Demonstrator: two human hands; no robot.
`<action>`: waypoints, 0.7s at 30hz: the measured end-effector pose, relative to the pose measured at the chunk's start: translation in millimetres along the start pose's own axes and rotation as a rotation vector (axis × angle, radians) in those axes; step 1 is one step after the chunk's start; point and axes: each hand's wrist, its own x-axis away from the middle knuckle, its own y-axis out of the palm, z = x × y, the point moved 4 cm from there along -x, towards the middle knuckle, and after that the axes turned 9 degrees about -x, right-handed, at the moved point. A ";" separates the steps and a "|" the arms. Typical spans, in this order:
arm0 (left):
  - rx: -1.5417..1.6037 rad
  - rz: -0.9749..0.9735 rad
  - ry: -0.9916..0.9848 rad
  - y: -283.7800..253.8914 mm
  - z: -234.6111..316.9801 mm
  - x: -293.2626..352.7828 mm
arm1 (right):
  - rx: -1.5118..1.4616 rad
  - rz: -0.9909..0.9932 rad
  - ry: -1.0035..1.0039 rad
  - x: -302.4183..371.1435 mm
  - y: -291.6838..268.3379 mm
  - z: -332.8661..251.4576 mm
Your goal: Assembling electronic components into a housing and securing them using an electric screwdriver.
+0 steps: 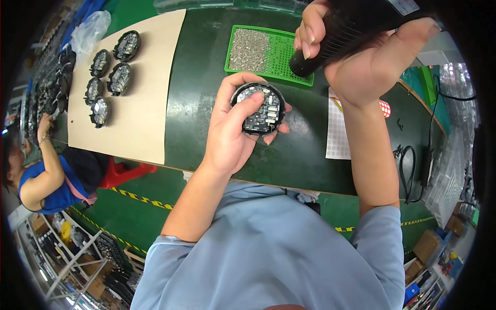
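My left hand point(227, 124) grips a round black housing with a circuit board point(266, 111) inside, held above the green table. The thumb lies across the board and the other fingers wrap round the rim. Up and to the right, my right hand point(356, 77) is closed round a black electric screwdriver point(346, 33). The tool's dark tip is apart from the housing and hangs over the right part of a green perforated tray point(290, 58). Small metal screws point(249, 49) fill the left part of that tray.
Several similar round housings point(120, 78) rest on a tan board point(147, 103) at the left. A sheet of round stickers point(337, 132) lies under my right forearm, with a black cable point(413, 175) farther right. Another person in blue point(46, 181) sits at the far left.
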 end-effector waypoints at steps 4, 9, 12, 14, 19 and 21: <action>-0.010 -0.010 0.009 1.1 -1.2 -1.2 | -1.327 -0.323 -0.056 -13.4 10.9 17.2; -0.015 -0.002 0.016 0.4 -1.0 -0.2 | -0.222 -0.003 0.009 -0.6 -2.3 5.7; -0.005 0.029 0.015 2.5 -1.3 0.8 | 0.037 -0.010 -0.047 2.2 3.6 -7.1; -0.004 0.059 0.019 2.0 0.1 1.7 | -0.118 0.018 -0.039 1.3 0.3 -6.7; -0.025 0.010 0.016 3.1 2.8 2.5 | -0.444 -0.097 -0.090 -0.2 -4.7 -24.1; -0.024 0.007 0.007 3.6 1.7 1.8 | -0.451 -0.127 -0.073 3.5 -2.9 -26.8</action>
